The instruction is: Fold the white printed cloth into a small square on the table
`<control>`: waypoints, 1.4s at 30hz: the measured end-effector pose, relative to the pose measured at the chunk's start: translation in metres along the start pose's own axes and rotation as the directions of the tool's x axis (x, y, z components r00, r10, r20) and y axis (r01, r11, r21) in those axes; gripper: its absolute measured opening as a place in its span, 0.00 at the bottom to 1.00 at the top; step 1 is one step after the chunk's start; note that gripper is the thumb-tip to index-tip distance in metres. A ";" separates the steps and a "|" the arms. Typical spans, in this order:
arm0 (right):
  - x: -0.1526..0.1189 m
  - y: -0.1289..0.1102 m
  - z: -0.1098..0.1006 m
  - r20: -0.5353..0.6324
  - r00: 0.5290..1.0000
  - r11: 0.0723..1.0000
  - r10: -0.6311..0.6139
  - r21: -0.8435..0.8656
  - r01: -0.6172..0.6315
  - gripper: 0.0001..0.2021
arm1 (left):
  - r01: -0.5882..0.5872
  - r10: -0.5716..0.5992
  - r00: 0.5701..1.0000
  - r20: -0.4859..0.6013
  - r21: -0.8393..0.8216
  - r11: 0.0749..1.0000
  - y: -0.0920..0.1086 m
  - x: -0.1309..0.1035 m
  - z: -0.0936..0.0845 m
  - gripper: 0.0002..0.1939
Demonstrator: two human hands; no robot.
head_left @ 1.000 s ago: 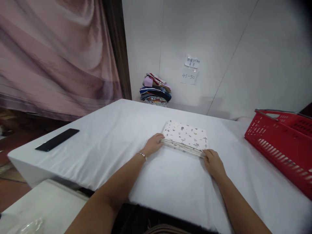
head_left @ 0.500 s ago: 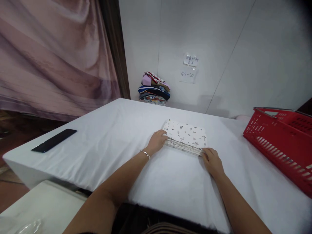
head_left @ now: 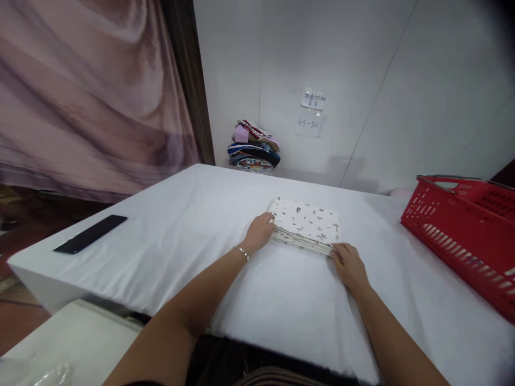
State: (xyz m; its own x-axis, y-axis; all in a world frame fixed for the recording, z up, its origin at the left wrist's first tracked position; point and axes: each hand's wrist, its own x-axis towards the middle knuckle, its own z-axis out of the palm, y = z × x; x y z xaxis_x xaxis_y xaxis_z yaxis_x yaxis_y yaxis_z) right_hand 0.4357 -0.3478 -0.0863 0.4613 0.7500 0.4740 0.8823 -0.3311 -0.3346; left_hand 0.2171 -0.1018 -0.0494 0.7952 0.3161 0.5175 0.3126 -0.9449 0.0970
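Observation:
A neatly folded white cloth [head_left: 308,220] with a small grey-brown print lies flat on the white-covered table [head_left: 181,214]. Several stacked layers show along its near edge. At its near left corner, my left hand [head_left: 260,231] has its fingers closed on the edge; a silver bracelet circles that wrist. My right hand [head_left: 349,264] pinches the near right corner, with the thumb toward the layers. The fingertips of both hands are partly hidden against the cloth.
A red plastic basket [head_left: 462,236] stands on the right of the table. On the left lies a flat black object [head_left: 90,234]. Folded fabrics [head_left: 254,147] are piled by the wall beyond the far edge. A pale surface [head_left: 68,343] adjoins at lower left; a pink curtain [head_left: 92,96] hangs behind.
Both hands keep their hold at the cloth's near corners, and the cloth stays in place. Only a slight shift of the camera view shows.

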 end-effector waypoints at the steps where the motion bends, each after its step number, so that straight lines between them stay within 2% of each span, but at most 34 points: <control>1: 0.000 0.000 0.000 -0.002 1.000 1.000 -0.001 0.003 0.001 0.14 | -0.005 0.005 1.000 0.007 -0.001 1.000 0.000 -0.001 0.000 0.11; 8: 0.000 0.000 0.001 -0.010 1.000 1.000 0.006 0.006 -0.006 0.14 | -0.092 0.091 0.986 0.138 0.002 0.996 -0.005 -0.002 -0.009 0.09; 13: 0.000 -0.003 -0.001 -0.005 1.000 1.000 0.001 0.000 -0.001 0.13 | -0.226 0.211 0.952 0.223 0.042 0.973 -0.004 0.010 -0.012 0.12; 17: 0.000 -0.004 -0.003 0.002 1.000 1.000 0.001 -0.008 -0.001 0.13 | -0.292 0.262 0.927 0.270 0.078 0.953 -0.001 0.017 -0.013 0.14; 19: 0.000 -0.004 -0.003 0.004 1.000 1.000 0.007 -0.012 -0.007 0.14 | -0.300 0.267 0.928 0.261 0.094 0.949 -0.001 0.016 -0.014 0.14; 23: 0.000 -0.005 -0.002 0.006 1.000 1.000 -0.009 -0.008 0.009 0.13 | -0.242 0.221 0.964 0.149 0.146 0.959 -0.004 0.003 -0.015 0.12; 30: 0.000 -0.007 -0.001 -0.027 0.999 0.999 -0.024 -0.039 0.023 0.14 | -0.237 0.221 0.971 0.090 0.251 0.938 -0.005 -0.014 -0.004 0.12; 36: 0.001 -0.007 -0.004 -0.043 0.996 0.995 -0.076 -0.074 0.073 0.15 | -0.254 0.241 0.967 0.082 0.274 0.928 -0.008 -0.014 -0.001 0.12; 42: 0.002 -0.009 -0.007 -0.018 0.994 0.988 -0.110 -0.111 0.107 0.15 | -0.304 0.281 0.951 0.133 0.216 0.928 -0.012 -0.015 -0.003 0.11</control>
State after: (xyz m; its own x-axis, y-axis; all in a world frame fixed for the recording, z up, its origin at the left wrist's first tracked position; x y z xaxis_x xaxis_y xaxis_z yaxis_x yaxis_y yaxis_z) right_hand 0.4291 -0.3469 -0.0765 0.3631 0.7714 0.5226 0.9316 -0.3101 -0.1895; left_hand 0.1999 -0.0952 -0.0563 0.9125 0.0464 0.4065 0.1603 -0.9546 -0.2510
